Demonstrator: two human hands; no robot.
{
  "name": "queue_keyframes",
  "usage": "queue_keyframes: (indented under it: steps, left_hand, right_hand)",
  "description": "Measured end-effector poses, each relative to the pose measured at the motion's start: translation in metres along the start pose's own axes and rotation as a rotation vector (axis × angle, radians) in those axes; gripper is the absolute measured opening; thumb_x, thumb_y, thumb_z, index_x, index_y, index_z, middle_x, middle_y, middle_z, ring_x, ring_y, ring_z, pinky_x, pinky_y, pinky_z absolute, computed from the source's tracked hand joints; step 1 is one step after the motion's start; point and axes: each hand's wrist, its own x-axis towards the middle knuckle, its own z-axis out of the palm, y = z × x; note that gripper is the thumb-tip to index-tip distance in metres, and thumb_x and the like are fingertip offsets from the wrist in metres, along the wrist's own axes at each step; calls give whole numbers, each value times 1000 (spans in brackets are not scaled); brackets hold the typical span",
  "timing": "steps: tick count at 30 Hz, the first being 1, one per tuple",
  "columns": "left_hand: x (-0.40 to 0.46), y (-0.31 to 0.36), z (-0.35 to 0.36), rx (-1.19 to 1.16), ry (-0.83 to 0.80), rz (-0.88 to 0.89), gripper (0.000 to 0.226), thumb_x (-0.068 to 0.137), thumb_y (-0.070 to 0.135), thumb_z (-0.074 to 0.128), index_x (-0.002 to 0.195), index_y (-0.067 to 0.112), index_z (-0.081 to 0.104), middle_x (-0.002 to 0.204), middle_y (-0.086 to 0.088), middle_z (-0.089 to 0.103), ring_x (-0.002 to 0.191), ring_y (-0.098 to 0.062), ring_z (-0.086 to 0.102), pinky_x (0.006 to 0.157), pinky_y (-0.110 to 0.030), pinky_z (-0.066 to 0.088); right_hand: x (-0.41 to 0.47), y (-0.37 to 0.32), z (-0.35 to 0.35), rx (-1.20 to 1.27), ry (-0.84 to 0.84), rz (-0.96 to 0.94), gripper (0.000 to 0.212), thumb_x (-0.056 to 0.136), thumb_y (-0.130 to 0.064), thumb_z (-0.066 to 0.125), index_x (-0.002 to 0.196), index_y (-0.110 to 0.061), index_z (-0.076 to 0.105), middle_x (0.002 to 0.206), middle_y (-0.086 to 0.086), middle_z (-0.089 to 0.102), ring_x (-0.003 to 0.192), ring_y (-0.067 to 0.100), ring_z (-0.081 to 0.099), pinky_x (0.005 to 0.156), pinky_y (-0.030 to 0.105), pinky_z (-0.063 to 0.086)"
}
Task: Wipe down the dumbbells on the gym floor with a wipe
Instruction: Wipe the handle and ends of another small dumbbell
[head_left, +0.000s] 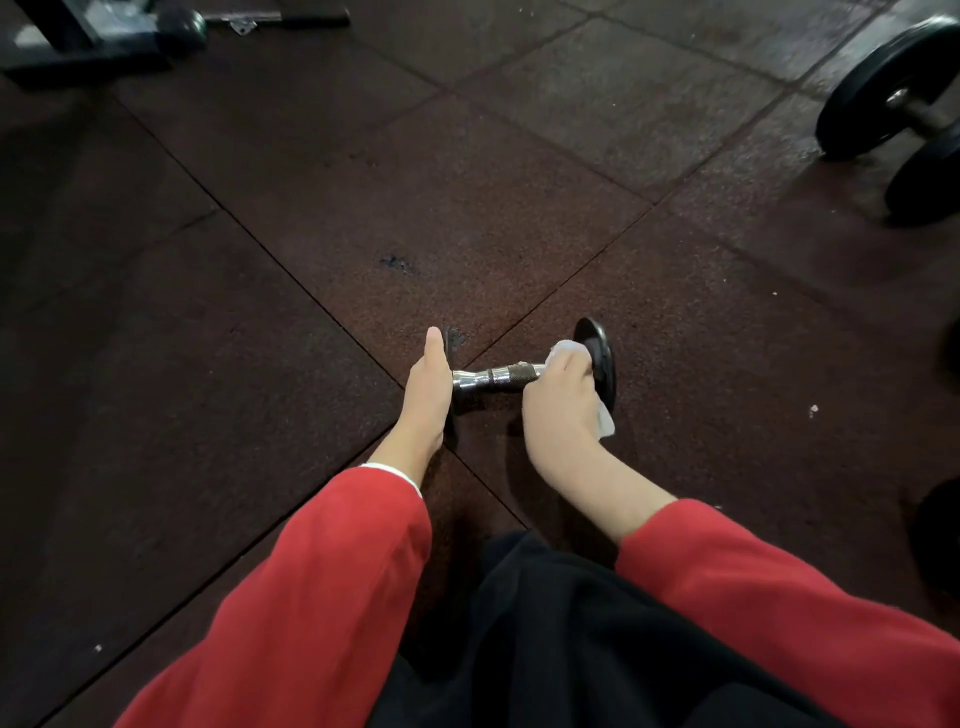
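Dumbbell (498, 376) is braced at its left plate by flat left hand (428, 387), fingers together; wipe (571, 349) is clutched against right plate by curled right hand (563, 395).

Dark reddish rubber floor tiles (467, 218) with straight seams, dimly lit; black equipment base (78, 57) far upper left.

no text, label, brand, number or sign can be read in this view. the black plates of the dumbbell (597, 358) near the hands show no marking that is legible, and the plates of the bigger dumbbell (883, 88) at the far right are too dark and blurred to show any number.
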Motion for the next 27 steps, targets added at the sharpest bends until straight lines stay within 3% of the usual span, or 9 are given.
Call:
queue_keyframes:
  steps: [1,5,9,11,13,15,19,27]
  left_hand:
    - [-1,1,0,-5,2,-3,63,96,52,26,131,3,47,128,-11,55,118,-25,51,107,-36,36]
    - [-1,2,1,-14,5,-13,63,96,52,26,132,4,46,128,-12,55,118,-25,51,107,-37,36]
    - [-2,1,1,-18,0,-20,63,96,51,26,134,3,44,131,-11,53,120,-25,49,107,-35,35]
    - [-2,1,1,-27,-4,-23,64,96,52,27,134,4,44,132,-11,53,120,-25,50,108,-38,35]
    - [-2,1,1,-36,-4,-27,66,95,54,27,134,5,46,131,-12,54,119,-26,51,108,-40,36]
    - [-3,1,1,-35,-2,-29,67,94,55,27,133,5,47,130,-13,54,120,-27,51,108,-41,36]
    - [-5,1,2,-49,-7,-16,67,93,56,28,130,5,51,129,-13,56,118,-27,53,107,-42,38]
    - [-9,5,1,-57,-11,-17,59,97,50,27,113,4,60,113,-9,63,106,-22,58,102,-37,43]
  right_hand:
    - [-5,-2,4,-31,43,-6,54,77,-10,22,101,-9,70,100,6,65,88,11,61,71,14,48]
    - [-9,-6,9,-257,64,-61,57,80,3,16,120,8,56,118,22,56,103,25,56,86,25,47]
    - [13,-1,8,-243,109,-45,52,76,-6,26,80,-11,77,84,4,69,74,11,61,61,17,46]
    - [18,0,-11,-213,48,-51,34,86,-13,40,88,-9,74,90,3,66,84,15,61,66,19,48]
    - [27,3,-10,-169,85,-225,29,93,-5,42,113,-1,61,113,15,57,107,28,53,81,28,49]
    - [35,2,-20,-42,63,-328,31,91,0,44,121,1,54,121,19,53,115,34,47,89,33,48]
    - [43,-8,-21,-63,-9,-513,29,89,0,43,114,-1,56,117,17,57,111,34,50,89,36,44]
    - [20,-23,-16,-4,139,-793,28,93,-10,40,116,-7,54,120,9,56,110,25,47,96,32,32]
